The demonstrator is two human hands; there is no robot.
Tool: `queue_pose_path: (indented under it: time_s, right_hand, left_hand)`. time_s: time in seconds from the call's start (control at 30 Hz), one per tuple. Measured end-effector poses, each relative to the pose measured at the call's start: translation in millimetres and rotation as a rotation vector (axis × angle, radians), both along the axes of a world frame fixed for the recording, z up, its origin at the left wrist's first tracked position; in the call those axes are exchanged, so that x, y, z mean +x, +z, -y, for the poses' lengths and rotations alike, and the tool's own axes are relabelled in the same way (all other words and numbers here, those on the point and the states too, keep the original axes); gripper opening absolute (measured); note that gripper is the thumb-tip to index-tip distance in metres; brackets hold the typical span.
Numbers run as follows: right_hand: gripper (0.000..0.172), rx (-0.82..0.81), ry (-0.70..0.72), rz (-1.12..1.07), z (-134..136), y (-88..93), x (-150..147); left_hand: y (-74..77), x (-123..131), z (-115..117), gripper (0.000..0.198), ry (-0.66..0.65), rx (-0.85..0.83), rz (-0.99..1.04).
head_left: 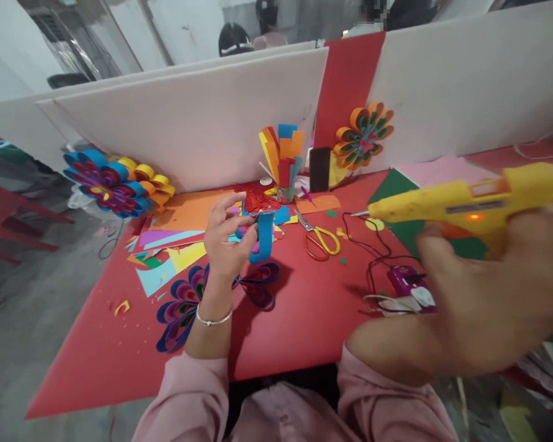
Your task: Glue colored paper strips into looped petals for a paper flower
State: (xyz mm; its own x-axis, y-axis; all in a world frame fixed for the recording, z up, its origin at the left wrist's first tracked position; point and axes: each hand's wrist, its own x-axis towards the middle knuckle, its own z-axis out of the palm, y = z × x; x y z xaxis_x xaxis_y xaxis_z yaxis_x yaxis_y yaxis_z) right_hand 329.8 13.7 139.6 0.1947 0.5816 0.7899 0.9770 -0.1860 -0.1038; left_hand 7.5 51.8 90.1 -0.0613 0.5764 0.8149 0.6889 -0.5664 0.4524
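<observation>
My left hand (230, 236) pinches a looped blue paper strip (267, 236) above the table; purple paper shows inside the loop. Raised at the right, my right hand (493, 288) is wrapped around a yellow hot glue gun (447, 199), its nozzle pointing left and an orange light glowing on its side. Under my left forearm lies a paper flower (179, 304) of dark blue, purple and pink loops, partly hidden by the arm. A separate-looking group of similar loops (260, 285) shows to the right of the wrist.
Scissors (320, 239) with yellow and red handles lie on the red table (299, 331). A cup of paper strips (284, 193) stands behind. Finished paper flowers (105, 184) sit at back left, another (364, 136) against the white partition (203, 116). A purple power socket (405, 279) trails black cords.
</observation>
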Motion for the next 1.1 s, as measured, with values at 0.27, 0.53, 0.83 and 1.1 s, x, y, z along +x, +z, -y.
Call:
queue_pose_path:
  time_s: [0.27,0.53,0.83,1.1]
  right_hand:
    - [0.033,-0.907,0.199,-0.264,-74,-64.5,-32]
    - [0.045,-1.063,0.181,-0.307,-118,-126.0,-48]
    - [0.051,-0.9,0.208,-0.173,-112,-143.8,-45]
    - [0.055,-0.501,0.365,-0.241,-101,-140.5,-82]
  left_hand:
    - [2.5,-9,-1,0.006,0.029,0.028,0.046]
    - [1.0,-8,-1,0.003,0.013,-0.003,0.039]
    - [-0.2,-4,-1,0.004,0.021,-0.019,0.013]
    - [-0.2,-5,-1,0.011,0.04,-0.021,-0.04]
